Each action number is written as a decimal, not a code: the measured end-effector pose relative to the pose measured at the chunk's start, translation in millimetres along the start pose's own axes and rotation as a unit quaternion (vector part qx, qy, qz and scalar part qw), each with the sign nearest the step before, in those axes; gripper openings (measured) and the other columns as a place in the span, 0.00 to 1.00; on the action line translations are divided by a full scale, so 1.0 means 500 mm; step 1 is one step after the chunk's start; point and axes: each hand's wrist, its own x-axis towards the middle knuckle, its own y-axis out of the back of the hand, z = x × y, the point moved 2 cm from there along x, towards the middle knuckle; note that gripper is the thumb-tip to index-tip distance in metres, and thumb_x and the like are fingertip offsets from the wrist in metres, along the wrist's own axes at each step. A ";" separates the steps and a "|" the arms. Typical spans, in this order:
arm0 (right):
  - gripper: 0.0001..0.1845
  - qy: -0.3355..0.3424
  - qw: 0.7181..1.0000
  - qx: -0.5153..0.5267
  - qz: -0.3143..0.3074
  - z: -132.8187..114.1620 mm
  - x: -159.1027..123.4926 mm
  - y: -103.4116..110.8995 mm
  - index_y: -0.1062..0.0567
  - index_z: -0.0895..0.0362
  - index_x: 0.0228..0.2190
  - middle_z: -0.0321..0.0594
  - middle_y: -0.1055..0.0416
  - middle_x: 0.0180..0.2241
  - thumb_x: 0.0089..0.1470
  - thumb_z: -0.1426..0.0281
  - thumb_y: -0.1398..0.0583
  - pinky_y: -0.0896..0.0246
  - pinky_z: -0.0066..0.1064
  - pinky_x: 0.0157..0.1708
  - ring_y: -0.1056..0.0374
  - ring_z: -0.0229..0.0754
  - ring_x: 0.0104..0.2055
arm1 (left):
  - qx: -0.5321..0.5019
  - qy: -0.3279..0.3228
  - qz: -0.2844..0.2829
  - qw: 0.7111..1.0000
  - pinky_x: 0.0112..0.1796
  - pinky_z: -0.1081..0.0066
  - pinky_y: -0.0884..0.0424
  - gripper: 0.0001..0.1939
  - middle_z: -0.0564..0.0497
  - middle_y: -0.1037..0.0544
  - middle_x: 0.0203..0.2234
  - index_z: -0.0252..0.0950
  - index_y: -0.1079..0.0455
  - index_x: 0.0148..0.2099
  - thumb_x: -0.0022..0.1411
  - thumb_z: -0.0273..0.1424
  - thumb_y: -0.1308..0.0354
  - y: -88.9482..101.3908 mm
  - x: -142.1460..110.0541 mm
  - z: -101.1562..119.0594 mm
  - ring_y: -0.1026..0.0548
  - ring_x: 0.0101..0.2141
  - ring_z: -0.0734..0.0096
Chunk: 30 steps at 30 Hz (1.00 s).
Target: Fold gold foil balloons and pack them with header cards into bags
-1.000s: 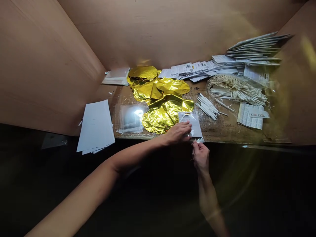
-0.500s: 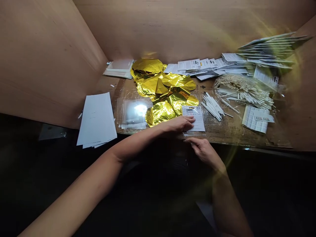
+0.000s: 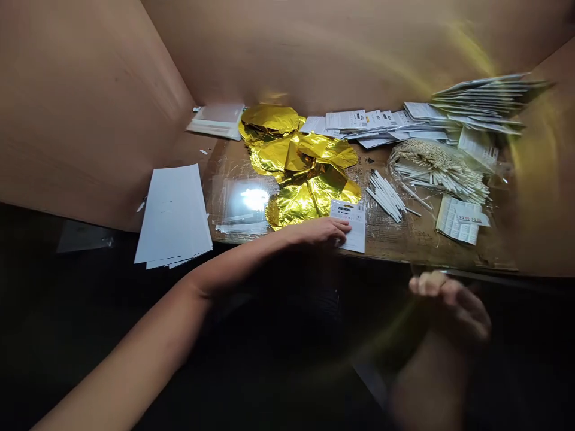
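Hands apart — left hand (image 3: 318,232) pressed flat on the white printed rectangular paper card (image 3: 354,230), holding it steady; open right hand (image 3: 449,305) blurred, well right of it.

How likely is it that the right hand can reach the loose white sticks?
Probably yes: the right hand hangs just off the table's front edge, and nothing stands between it and the white sticks.

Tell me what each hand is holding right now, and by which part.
The left hand rests flat on the lower left of a printed card, pressing rather than gripping it. The right hand is off the table, blurred, and seems to hold nothing.
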 end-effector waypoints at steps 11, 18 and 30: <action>0.12 0.154 0.934 -0.322 -0.015 -0.076 -0.008 -0.196 0.19 0.51 0.49 0.56 0.32 0.64 0.66 0.65 0.36 0.45 0.55 0.61 0.36 0.62 0.65 | -0.080 0.015 -0.069 0.994 0.69 0.56 0.35 0.07 0.45 0.15 0.42 0.46 0.21 0.27 0.49 0.35 0.25 -0.008 -0.024 0.017 0.19 0.53 0.52; 0.18 -0.056 0.978 -0.175 0.097 -0.087 0.051 -0.220 0.28 0.53 0.33 0.43 0.26 0.28 0.65 0.52 0.37 0.37 0.39 0.37 0.29 0.49 0.31 | 0.007 0.014 -0.040 0.999 0.66 0.55 0.32 0.08 0.39 0.16 0.48 0.42 0.19 0.41 0.58 0.34 0.29 -0.030 -0.034 -0.001 0.20 0.57 0.53; 0.26 -0.138 0.962 0.225 0.071 -0.163 0.325 -0.071 0.33 0.51 0.34 0.28 0.32 0.20 0.47 0.53 0.25 0.45 0.26 0.15 0.37 0.36 0.16 | 0.255 -0.027 0.208 0.944 0.55 0.56 0.25 0.10 0.41 0.18 0.50 0.37 0.22 0.48 0.73 0.27 0.45 0.065 -0.180 0.021 0.22 0.52 0.58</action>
